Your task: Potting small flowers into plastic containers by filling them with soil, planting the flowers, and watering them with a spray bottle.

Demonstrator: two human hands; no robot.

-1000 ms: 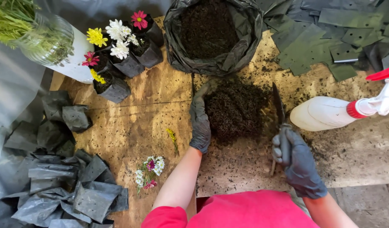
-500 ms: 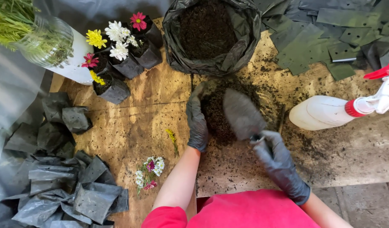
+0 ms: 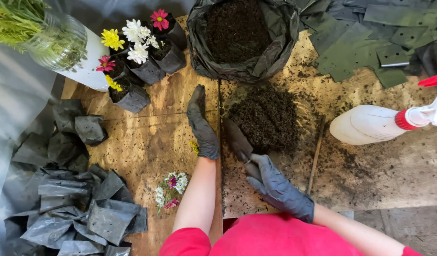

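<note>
My right hand grips the stiff trowel by its handle at seven o'clock of the loose, crumbly soil pile; left hand lies open, holding nothing.

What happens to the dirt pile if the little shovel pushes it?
The soil pile would probably crumble and spread, since it looks loose with crumbs scattered over the board. It likely won't roll away whole. The trowel in the right hand seems stiff enough to push it.
</note>
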